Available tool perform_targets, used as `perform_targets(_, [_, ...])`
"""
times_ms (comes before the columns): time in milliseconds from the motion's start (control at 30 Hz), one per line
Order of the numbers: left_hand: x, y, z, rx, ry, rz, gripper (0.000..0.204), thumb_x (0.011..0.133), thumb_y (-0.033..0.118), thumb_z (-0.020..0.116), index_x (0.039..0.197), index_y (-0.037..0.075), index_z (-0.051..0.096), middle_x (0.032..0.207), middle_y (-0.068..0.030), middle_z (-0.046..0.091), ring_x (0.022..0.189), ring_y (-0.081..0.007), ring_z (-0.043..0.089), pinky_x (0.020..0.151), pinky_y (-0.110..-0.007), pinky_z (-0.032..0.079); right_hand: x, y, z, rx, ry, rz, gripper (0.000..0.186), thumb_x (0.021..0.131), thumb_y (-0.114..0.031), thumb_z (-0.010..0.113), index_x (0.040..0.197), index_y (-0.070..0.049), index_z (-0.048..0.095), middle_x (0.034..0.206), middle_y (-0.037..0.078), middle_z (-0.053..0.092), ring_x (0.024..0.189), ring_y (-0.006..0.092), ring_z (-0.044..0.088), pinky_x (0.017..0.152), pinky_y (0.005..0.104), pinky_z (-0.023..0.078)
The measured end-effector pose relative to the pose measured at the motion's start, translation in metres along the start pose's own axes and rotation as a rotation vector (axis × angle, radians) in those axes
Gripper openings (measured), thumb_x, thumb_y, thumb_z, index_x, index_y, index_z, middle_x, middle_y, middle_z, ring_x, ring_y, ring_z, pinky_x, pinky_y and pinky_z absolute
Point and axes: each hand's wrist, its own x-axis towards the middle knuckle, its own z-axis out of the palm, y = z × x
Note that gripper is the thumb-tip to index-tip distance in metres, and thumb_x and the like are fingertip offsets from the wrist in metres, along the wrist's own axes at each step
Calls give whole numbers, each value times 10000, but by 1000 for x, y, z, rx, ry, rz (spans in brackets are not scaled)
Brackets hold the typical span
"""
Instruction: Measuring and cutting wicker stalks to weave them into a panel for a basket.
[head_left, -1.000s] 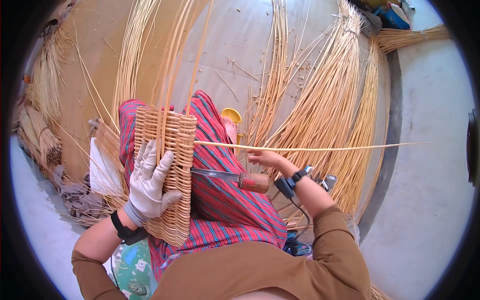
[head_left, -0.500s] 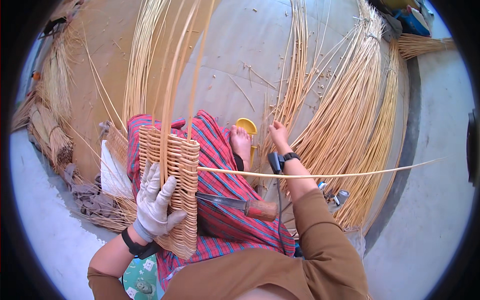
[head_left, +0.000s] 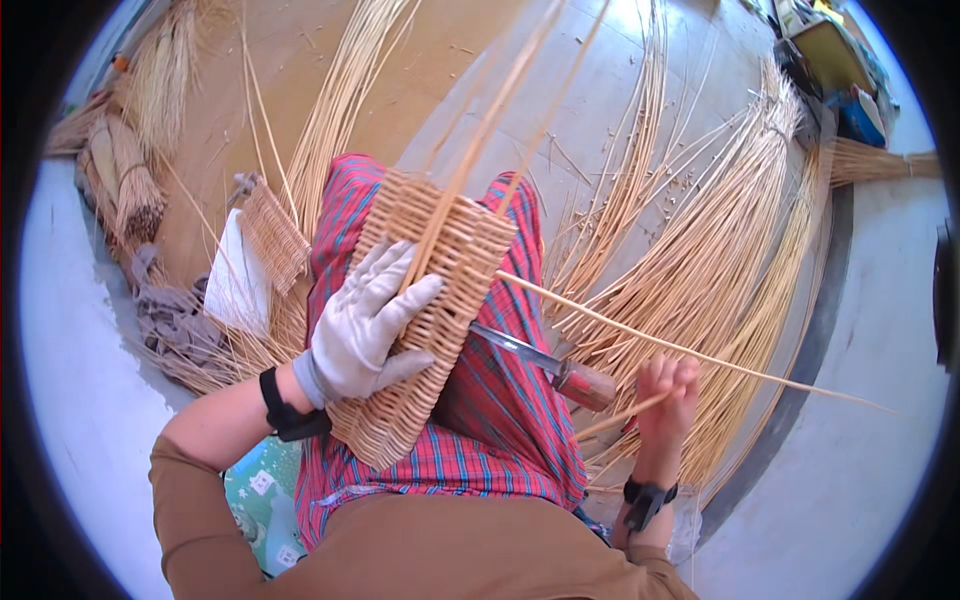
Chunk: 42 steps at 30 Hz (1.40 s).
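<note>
A woven wicker panel (head_left: pixel 455 265) leans across my lap, with long pale stakes (head_left: pixel 487 120) rising from its upper end. My left hand (head_left: pixel 365 320), in a white glove, holds it, fingers spread over the weave beside the stakes. From the panel's right edge a long thin rod (head_left: pixel 640 325) runs out to the right. Below that rod, a knife (head_left: pixel 585 385) with a wooden handle sticks out from the same edge; its blade tip is hidden. My bare right hand (head_left: pixel 667 390) is closed around a short visible length of rod (head_left: pixel 620 418), right of the knife handle.
Bundles of long rods (head_left: pixel 710 220) fan over the floor at the right, with another bundle (head_left: pixel 350 100) ahead. To the left lie a second woven piece (head_left: pixel 275 235), a white sheet (head_left: pixel 238 280), grey cloth (head_left: pixel 180 320) and tied bundles (head_left: pixel 130 185). Small offcuts litter the floor.
My right hand has come back toward me and now grips a rod. The panel, with the knife in it, has tilted clockwise and sits farther right in view, my left hand still on it.
</note>
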Motion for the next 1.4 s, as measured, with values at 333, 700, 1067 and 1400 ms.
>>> perform_targets(333, [-6, 0, 3, -32, 45, -10, 825, 843, 380, 791, 1520, 55, 450, 1531, -282, 434, 1435, -469, 405, 1205, -522, 313, 5, -19, 128, -1008, -101, -322, 197, 892, -11, 750, 924, -74, 566, 909, 105, 725, 787, 177, 599, 727, 308, 467])
perform_targets(700, [-10, -6, 7, -147, 152, 20, 757, 813, 367, 833, 1426, 63, 509, 1486, -295, 465, 1409, -476, 432, 1182, -539, 345, 19, -16, 112, -1019, -230, -92, 154, 910, -24, 725, 855, -50, 584, 980, 119, 734, 862, 196, 637, 832, 351, 487])
perform_targets(1067, [-3, -9, 11, -105, 98, -47, 761, 769, 304, 845, 1428, 110, 519, 1518, -283, 432, 1417, -483, 415, 1189, -548, 334, 64, -10, 130, -1358, -738, 99, 464, 902, -91, 544, 1352, -63, 656, 989, 125, 712, 888, 254, 694, 799, 370, 549])
perform_targets(1400, [-7, -10, 21, -64, 132, -47, 725, 822, 341, 809, 1438, 98, 511, 1530, -281, 424, 1438, -480, 390, 1210, -537, 303, 99, 3, 105, -752, -669, 991, 474, 1122, -350, 384, 1525, -135, 510, 718, -34, 535, 553, 44, 467, 528, 227, 420])
